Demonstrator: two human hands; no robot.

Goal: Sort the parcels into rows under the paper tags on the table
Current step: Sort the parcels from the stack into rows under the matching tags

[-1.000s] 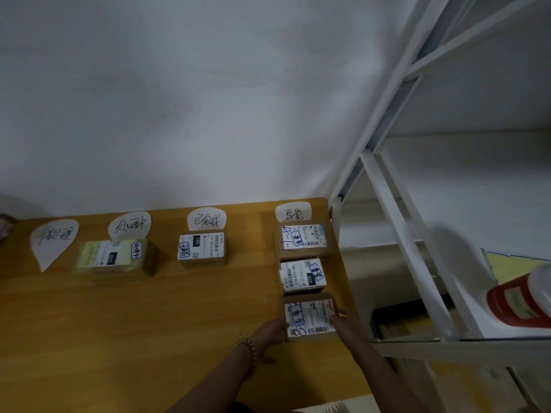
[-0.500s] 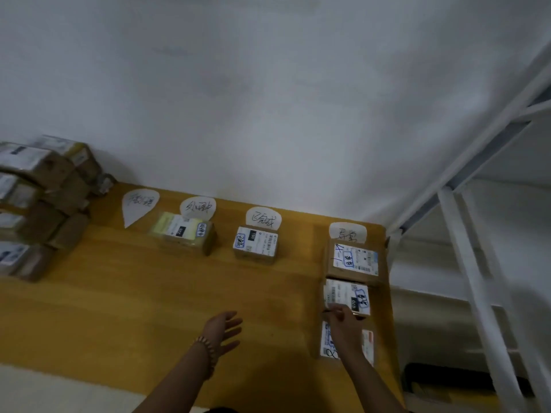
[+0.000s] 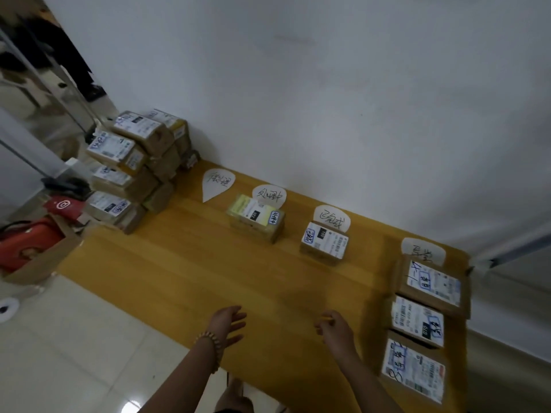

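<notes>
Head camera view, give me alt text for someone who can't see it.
Two empty hands, left hand and right hand, hover over a wooden table with four paper tags along the wall. Three parcels line the rightmost row; unsorted parcels are stacked at far left.

- Your table (image 3: pixel 185 281) was honey-yellow wood grain.
- Your parcels (image 3: pixel 324 244) were brown card with white labels inked blue and black.
- One parcel (image 3: pixel 255 218) was pale yellow-green.
- Your paper tags (image 3: pixel 218 183) were white, black-lettered.
</notes>
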